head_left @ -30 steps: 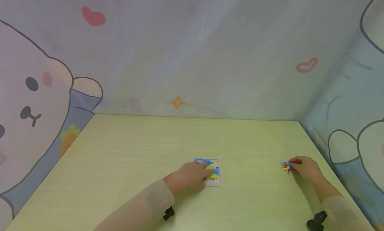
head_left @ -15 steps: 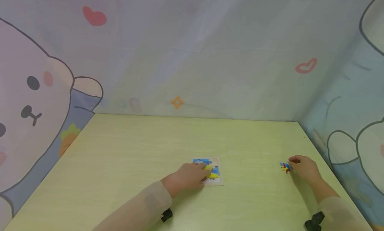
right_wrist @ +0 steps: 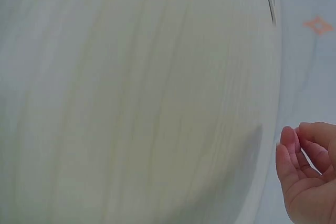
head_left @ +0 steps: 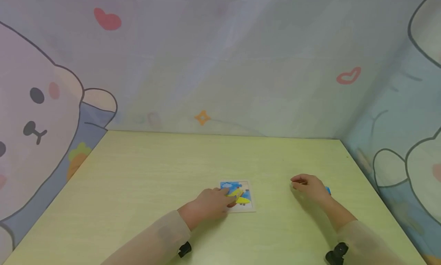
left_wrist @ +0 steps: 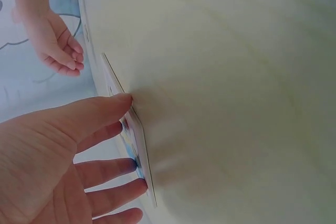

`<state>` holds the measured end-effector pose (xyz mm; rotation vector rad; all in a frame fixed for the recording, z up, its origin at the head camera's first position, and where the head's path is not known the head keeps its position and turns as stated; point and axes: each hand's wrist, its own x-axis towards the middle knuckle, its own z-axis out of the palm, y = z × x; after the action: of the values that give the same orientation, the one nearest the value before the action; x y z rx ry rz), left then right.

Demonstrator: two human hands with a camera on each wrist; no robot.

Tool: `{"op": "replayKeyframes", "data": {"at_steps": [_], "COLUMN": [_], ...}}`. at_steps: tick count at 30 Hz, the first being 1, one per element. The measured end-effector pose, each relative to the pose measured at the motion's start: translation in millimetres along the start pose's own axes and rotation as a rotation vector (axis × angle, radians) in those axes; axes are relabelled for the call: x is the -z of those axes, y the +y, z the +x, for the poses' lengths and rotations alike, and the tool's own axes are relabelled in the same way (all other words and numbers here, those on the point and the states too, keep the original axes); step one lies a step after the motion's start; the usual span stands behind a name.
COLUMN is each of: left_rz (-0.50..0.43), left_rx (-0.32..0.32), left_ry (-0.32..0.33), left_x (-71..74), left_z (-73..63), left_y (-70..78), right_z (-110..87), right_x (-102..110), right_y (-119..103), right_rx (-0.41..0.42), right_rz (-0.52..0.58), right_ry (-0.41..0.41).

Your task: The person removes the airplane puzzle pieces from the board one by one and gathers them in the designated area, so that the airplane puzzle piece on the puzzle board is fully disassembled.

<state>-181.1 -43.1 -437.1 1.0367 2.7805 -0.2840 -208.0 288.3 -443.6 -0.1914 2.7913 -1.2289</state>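
Note:
The puzzle board (head_left: 253,207) has a pale wooden frame and a picture in blue, white and yellow. My left hand (head_left: 209,204) rests on its left part with extended fingers and hides some of the picture. In the left wrist view, the thumb (left_wrist: 118,107) lies at the edge of the board (left_wrist: 140,135). To the right, above the table, my right hand (head_left: 311,187) pinches a thin puzzle piece (head_left: 303,183) between thumb and fingertips, seen nearly edge-on. A blue puzzle piece (head_left: 328,190) shows behind the right wrist, mostly hidden by it.
The pale yellow-green table (head_left: 155,173) reaches back to a printed cloth wall (head_left: 262,85). Another cloth side wall (head_left: 396,116) stands along the table's right edge. Both wrists wear dark camera mounts (head_left: 185,249).
My right hand has left the colourful pieces at the right and moved left toward the board. The left hand has stayed on the board, shifting slightly left.

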Motion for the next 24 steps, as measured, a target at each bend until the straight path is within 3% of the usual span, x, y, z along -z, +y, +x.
{"op": "replayKeyframes", "data": {"at_steps": [10, 18, 24], "left_rz": [-0.069, -0.062, -0.061], "left_rx": [-0.001, -0.008, -0.019], "left_ry": [-0.051, -0.067, -0.070], "left_x": [10.6, 6.5, 6.3], "left_z": [0.1, 4.0, 4.3], "left_y": [-3.9, -10.9, -9.6], "right_z": [23.6, 40.1, 42.5], "right_x": [-54, -90, -101], "right_y": [-40, -74, -82], "right_rx": [0.049, 0.107, 0.080], "right_rz": [0.112, -0.014, -0.118], "right_ry": [-0.106, -0.184, -0.184]}}
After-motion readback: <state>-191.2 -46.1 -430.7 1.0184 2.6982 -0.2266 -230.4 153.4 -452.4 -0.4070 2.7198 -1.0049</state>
